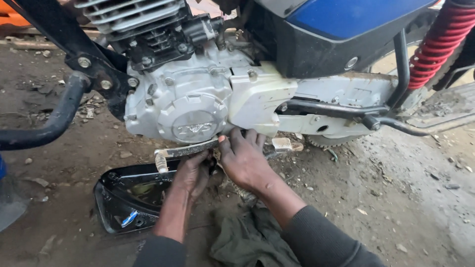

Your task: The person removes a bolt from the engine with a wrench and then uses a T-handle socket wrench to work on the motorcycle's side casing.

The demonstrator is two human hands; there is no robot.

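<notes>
Left hand [192, 174]: reaches up under the engine, fingers curled out of sight beneath the gear lever; whether its grip is closed on anything cannot be told.
Right hand [243, 157]: back of the hand faces the camera, fingers bent and pressed up against the underside of the engine case; the grip is narrow, and what it holds, if anything, is hidden.
Gear lever [184, 150]: a flat metal arm with a ribbed rubber tip, lying just above the left hand and ending just left of the right hand's fingertips.
Engine case [190, 99]: silver, with a round cover, directly above both hands.
Pale side cover [257, 101]: above and slightly right of the right hand.
Footpeg [283, 144]: just right of the right hand's fingers.
Black side panel [129, 198]: glossy, lying on the dirt floor [396, 198], left of and touching the left forearm.
Green cloth [250, 240]: crumpled on the floor below both wrists, between the dark sleeves.
Red spring shock [440, 42]: well apart, far up and right of the hands.
</notes>
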